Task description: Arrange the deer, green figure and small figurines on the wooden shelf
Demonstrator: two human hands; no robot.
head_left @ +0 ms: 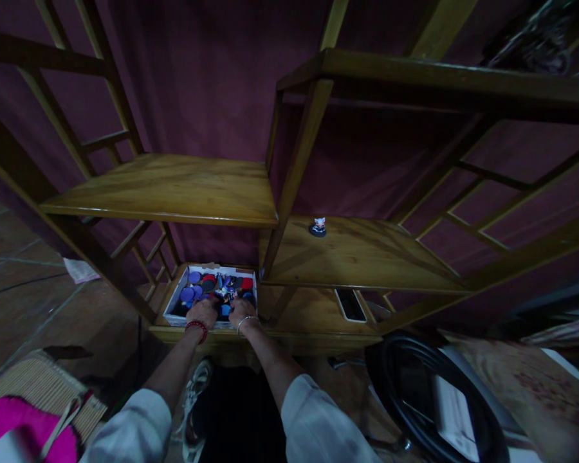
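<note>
A white cardboard box (168,308) sits on the lowest left shelf, full of small figurines (228,290) and round bases (187,294) in purple, red and black. My left hand (202,313), with a red bead bracelet on the wrist, reaches over the box's front edge with curled fingers. Beside it, my right hand (241,311), wearing a silver bangle, is also inside the box, its fingers bent inward among the figurines. Whatever lies between the fingers of either hand is too small and dim to name. One small pale figurine (320,225) on a dark round base stands on the right middle shelf.
The wooden shelf unit has an upper left shelf (174,186) above the box and an upright post (296,173) to its right. A white-rimmed dark tray (350,305) lies low right. A black round-rimmed object (395,386) and a pink cushion (24,431) flank me.
</note>
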